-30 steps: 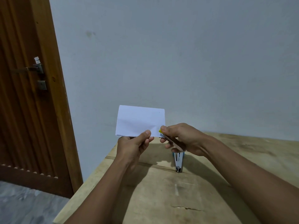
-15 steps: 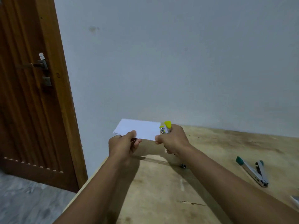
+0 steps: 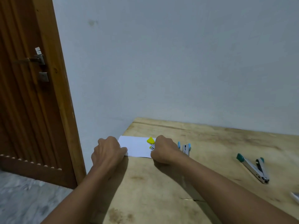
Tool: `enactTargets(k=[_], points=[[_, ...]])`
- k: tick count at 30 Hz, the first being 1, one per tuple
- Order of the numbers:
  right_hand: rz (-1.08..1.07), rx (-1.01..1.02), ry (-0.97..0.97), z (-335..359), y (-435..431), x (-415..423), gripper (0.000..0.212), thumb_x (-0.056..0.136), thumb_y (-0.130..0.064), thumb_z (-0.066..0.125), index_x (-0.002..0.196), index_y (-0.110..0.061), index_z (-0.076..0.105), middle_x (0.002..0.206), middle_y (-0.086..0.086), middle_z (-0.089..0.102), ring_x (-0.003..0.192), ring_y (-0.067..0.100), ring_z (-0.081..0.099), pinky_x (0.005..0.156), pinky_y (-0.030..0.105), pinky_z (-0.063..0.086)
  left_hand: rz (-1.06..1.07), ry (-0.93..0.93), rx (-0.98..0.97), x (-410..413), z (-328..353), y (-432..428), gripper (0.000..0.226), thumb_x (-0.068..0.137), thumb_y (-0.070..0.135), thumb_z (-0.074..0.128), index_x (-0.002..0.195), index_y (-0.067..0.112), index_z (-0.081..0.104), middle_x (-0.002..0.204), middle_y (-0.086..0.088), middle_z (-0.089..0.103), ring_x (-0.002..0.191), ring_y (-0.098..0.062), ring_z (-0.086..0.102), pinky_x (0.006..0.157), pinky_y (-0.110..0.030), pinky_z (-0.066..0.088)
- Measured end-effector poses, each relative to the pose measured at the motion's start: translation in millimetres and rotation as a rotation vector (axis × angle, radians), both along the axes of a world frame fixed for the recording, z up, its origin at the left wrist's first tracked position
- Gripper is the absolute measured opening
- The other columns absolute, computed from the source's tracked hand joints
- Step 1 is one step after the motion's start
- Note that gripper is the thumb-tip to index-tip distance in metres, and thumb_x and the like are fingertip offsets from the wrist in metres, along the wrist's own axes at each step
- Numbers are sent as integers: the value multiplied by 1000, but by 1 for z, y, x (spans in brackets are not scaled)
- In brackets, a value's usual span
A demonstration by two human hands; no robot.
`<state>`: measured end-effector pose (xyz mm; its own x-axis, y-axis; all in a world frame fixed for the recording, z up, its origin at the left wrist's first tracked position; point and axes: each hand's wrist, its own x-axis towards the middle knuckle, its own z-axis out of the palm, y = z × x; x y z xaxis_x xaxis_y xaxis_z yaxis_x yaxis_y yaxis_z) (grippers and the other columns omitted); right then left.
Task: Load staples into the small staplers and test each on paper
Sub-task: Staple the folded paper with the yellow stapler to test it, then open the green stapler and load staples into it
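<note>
The left hand [image 3: 108, 151] pinches the left edge of the paper [image 3: 137, 147] on the table [image 3: 210, 143]. At its 3 o'clock, the right hand [image 3: 165, 151] grips the yellow stapler [image 3: 150, 141] at the paper's right edge. A blue stapler [image 3: 186, 148] lies just beyond, at 3 o'clock.

Pale grey-blue wall [image 3: 178, 62], faint smudge high up. Ribbed brown wooden door [image 3: 24, 110] at left, metal latch [image 3: 38, 59]. Grey mottled floor [image 3: 24, 199]. Scuffed plywood bench [image 3: 218, 143], far edge against wall. Dim, even light.
</note>
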<state>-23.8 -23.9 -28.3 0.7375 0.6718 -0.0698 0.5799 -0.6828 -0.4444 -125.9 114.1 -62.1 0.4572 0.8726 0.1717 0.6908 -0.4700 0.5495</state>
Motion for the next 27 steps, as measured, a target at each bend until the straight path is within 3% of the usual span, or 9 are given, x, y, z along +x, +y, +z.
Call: enactTargets(k=[4, 8, 13, 16, 19, 21, 22, 24, 27], points=[[-7, 9, 14, -2, 0, 4, 21, 90, -15, 54, 78, -12, 37, 97, 9, 49, 85, 29, 48, 60, 28, 36, -13, 5, 38, 0, -1, 1, 19, 76, 34, 66, 84, 16, 64, 92, -4, 62, 81, -25, 59, 60, -31, 39], [-17, 32, 17, -3, 1, 3, 18, 91, -16, 56, 94, -10, 39, 100, 10, 51, 88, 28, 48, 68, 28, 37, -29, 11, 59, -2, -3, 1, 21, 78, 35, 65, 87, 16, 65, 91, -4, 64, 84, -26, 60, 64, -31, 42], [-28, 18, 45, -6, 2, 7, 29, 90, -16, 59, 73, -13, 35, 82, 6, 47, 81, 27, 49, 49, 27, 31, -33, 10, 70, -4, -6, 1, 22, 80, 38, 64, 86, 17, 64, 92, -4, 64, 82, -25, 59, 64, -31, 41], [-54, 46, 157, -4, 0, 9, 26, 83, -13, 63, 70, -10, 41, 69, 8, 48, 57, 25, 48, 43, 21, 30, -51, 10, 57, -4, -2, 0, 28, 83, 43, 62, 89, 16, 67, 97, -5, 65, 82, -24, 57, 65, -31, 39], [-70, 161, 348, 5, -6, 9, 17, 82, -6, 64, 74, -5, 49, 63, 11, 47, 33, 16, 40, 35, 11, 28, -48, -31, 69, -7, 2, -5, 37, 89, 46, 57, 106, 15, 67, 115, -10, 58, 93, -28, 58, 71, -32, 39], [-85, 282, 474, 13, -9, 12, 16, 82, -1, 63, 75, -3, 49, 60, 11, 46, 29, 14, 42, 37, 12, 32, 2, -84, 111, -11, 5, -12, 39, 94, 43, 52, 122, 17, 60, 125, -11, 50, 102, -32, 59, 75, -34, 40], [-101, 339, 516, 18, -11, 15, 14, 83, 1, 62, 76, -3, 50, 59, 11, 46, 36, 17, 47, 43, 17, 37, 7, -121, 130, -11, 7, -16, 39, 95, 41, 51, 125, 18, 58, 127, -12, 49, 105, -33, 58, 79, -36, 41], [-148, 434, 579, 28, -21, 23, 9, 85, 2, 58, 81, -4, 52, 64, 12, 47, 53, 22, 53, 56, 29, 44, -38, -232, 162, -5, 11, -26, 35, 95, 35, 51, 124, 19, 59, 122, -10, 53, 108, -33, 58, 86, -38, 42], [-229, 502, 552, 43, -49, 39, 10, 86, 0, 63, 86, -7, 56, 73, 12, 56, 56, 19, 55, 59, 30, 48, -193, -409, 156, 11, 22, -55, 25, 91, 28, 57, 112, 18, 66, 88, 1, 63, 94, -23, 62, 80, -31, 43]])
